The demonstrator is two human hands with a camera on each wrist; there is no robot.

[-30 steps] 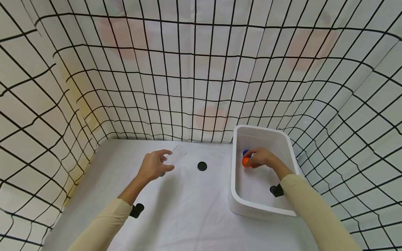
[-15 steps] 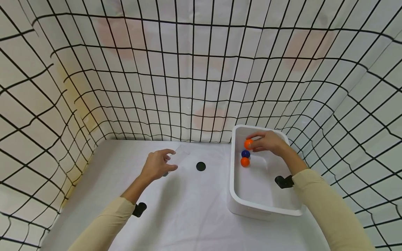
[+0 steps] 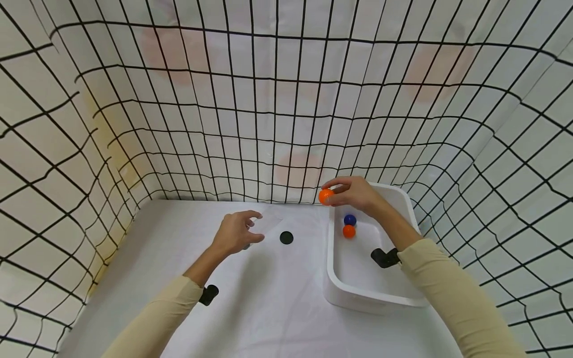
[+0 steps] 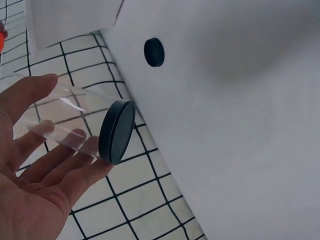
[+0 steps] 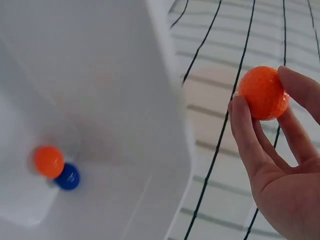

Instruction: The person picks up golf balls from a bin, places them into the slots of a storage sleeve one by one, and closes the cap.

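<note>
Your right hand (image 3: 358, 194) pinched an orange ball (image 3: 326, 196) in its fingertips above the near-left corner of the white bin (image 3: 371, 293), while your left hand (image 3: 235, 233) curled round a clear tube (image 4: 75, 125) with a dark cap (image 4: 117, 131), just above the surface (image 3: 268, 308).

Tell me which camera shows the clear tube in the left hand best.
The left wrist view: the clear tube fills the frame, held by the left hand, with its dark cap plain. The head view shows only a faint outline against the white table. The right wrist view misses it.
</note>
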